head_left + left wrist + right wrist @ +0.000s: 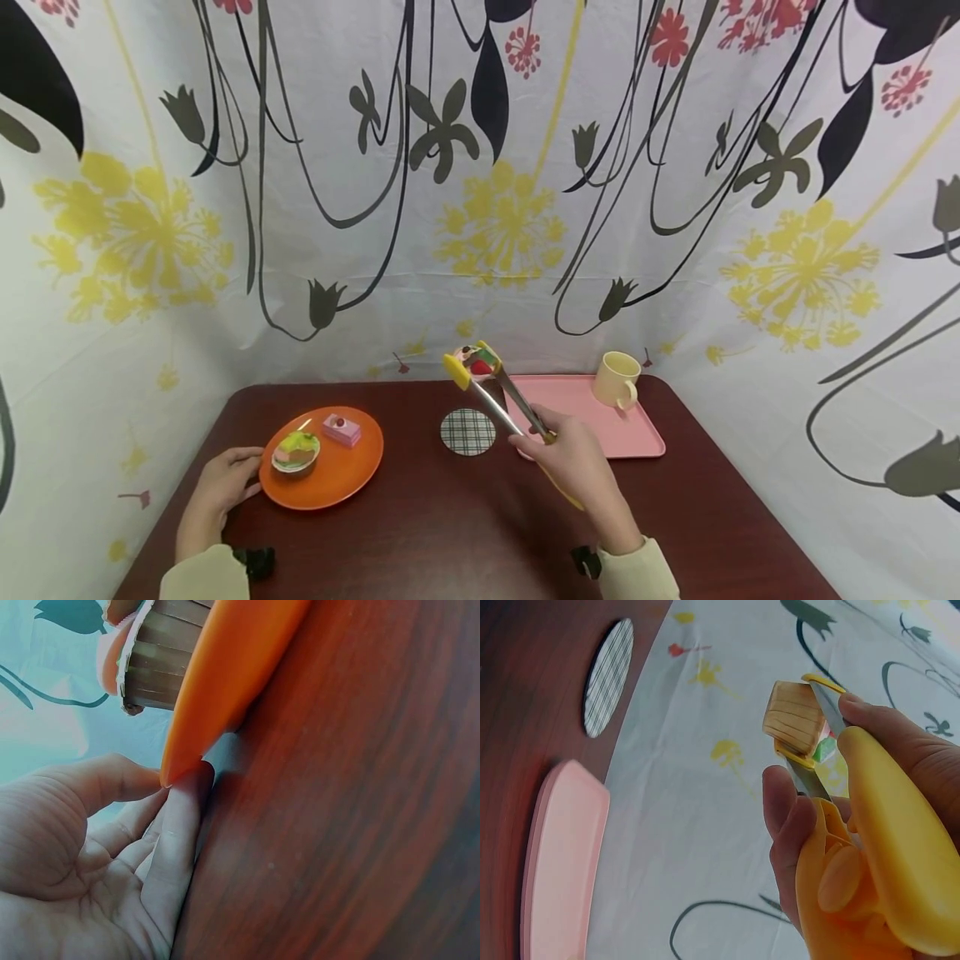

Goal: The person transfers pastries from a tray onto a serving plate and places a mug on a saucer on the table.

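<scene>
My left hand [219, 487] pinches the left rim of an orange plate [341, 477], thumb above and fingers below in the left wrist view. On that plate are a toy tart [296, 452] in a brown fluted cup and a pink toy cake slice [342, 430]. My right hand [572, 458] grips yellow-handled tongs [495, 408], raised over the table. Between the tongs' yellow tips is a small toy tart [793, 712], its ridged tan side facing the right wrist camera. In the head view its top shows red and green toppings.
A round plaid coaster [468, 432] lies mid-table. Behind my right hand is a pink tray [630, 437], bearing a pale yellow mug [617, 379] at its back right. A flower-print curtain [390, 250] hangs behind the dark wooden table [420, 525].
</scene>
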{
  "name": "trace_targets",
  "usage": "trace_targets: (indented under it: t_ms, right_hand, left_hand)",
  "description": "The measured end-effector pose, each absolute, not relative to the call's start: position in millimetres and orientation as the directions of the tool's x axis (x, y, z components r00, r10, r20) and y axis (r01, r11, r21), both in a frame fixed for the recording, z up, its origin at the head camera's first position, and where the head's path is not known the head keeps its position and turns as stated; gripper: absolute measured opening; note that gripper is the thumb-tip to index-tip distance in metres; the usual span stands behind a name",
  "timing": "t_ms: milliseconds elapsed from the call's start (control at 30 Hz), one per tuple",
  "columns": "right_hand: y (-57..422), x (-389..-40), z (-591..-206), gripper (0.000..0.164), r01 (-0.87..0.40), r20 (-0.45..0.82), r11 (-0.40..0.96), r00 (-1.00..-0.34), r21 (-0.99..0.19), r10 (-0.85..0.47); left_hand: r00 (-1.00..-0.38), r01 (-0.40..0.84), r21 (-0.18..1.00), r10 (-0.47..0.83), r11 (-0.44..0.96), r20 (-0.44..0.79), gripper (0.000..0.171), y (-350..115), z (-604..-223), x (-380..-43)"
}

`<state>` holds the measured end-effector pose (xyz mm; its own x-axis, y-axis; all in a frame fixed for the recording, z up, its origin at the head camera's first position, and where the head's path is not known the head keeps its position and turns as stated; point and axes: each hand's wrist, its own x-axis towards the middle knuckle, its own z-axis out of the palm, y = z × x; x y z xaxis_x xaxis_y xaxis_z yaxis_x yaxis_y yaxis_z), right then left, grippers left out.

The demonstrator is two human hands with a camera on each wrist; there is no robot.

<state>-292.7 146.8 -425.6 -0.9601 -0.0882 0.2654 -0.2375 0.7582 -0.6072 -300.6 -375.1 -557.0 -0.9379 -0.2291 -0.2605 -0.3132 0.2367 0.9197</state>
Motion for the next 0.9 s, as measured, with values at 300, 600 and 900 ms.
trace_targets:
  t_ms: [300, 600, 900]
  right_hand:
    - [118, -285, -434, 0.043, -0.317, 0.279, 0.721, -0.944, -0.616, -0.176]
    - [87, -275, -447, 0.061, -0.334, 0.238, 0.721, -0.942, -0.606, -0.237]
    - [59, -273, -472, 0.066, -0.397, 0.197, 0.742, -0.917, -0.54, -0.347]
  left_hand:
    - [-0.939, -0.311, 0.92, -0.23, 0.24, -0.257, 0.063, -375, -557, -300]
    - [-0.941, -0.306, 0.921, -0.223, 0.242, -0.254, 0.064, -374, -555, -299]
    - [-0.935, -0.316, 0.921, -0.239, 0.226, -0.262, 0.063, -376, -555, -300]
